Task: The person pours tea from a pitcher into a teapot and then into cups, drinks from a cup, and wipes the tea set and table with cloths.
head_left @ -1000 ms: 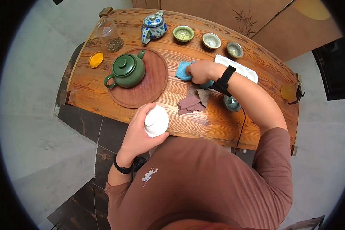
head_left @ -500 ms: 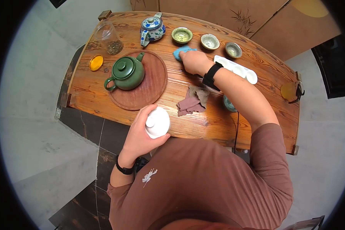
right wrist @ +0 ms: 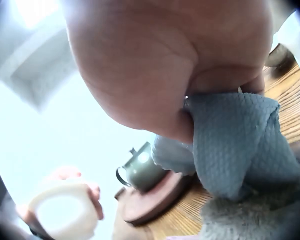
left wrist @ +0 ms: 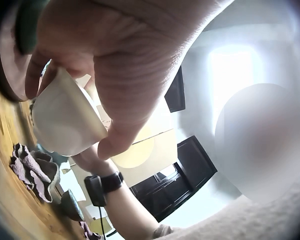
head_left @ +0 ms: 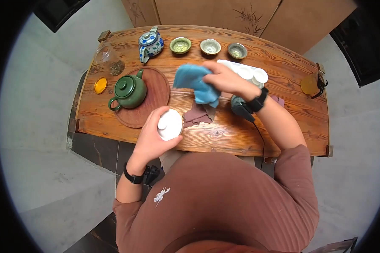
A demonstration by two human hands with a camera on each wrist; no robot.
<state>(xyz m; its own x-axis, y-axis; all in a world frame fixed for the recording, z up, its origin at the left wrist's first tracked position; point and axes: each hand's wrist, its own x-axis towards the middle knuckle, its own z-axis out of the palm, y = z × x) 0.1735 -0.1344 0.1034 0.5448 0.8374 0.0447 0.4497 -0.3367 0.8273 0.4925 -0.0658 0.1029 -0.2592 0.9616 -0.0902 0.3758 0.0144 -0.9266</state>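
Observation:
Near the table's front edge, my left hand (head_left: 151, 134) grips a white cup (head_left: 172, 125) by its sides. A small round knob shows on top of the cup in the head view, and its tapered body (left wrist: 65, 117) shows in the left wrist view. My right hand (head_left: 227, 78) pinches a blue cloth (head_left: 193, 78), which hangs down in loose folds over the middle of the table. The textured weave of the cloth (right wrist: 235, 145) shows close up in the right wrist view. Below it lie crumpled mauve and grey-brown cloths (head_left: 196, 116).
A green teapot (head_left: 131, 92) stands on a round wooden board (head_left: 158, 90) at the left. Behind are a blue-and-white teapot (head_left: 151, 44) and three small bowls (head_left: 210, 47). A white tray (head_left: 242, 71) and a glass pitcher (head_left: 309, 86) stand right, a clear jar (head_left: 107, 59) far left.
The right hand has lifted the blue cloth off the table and brought it nearer the body, so the cloth now hangs unfolded. The left hand still holds the white cup near the same place.

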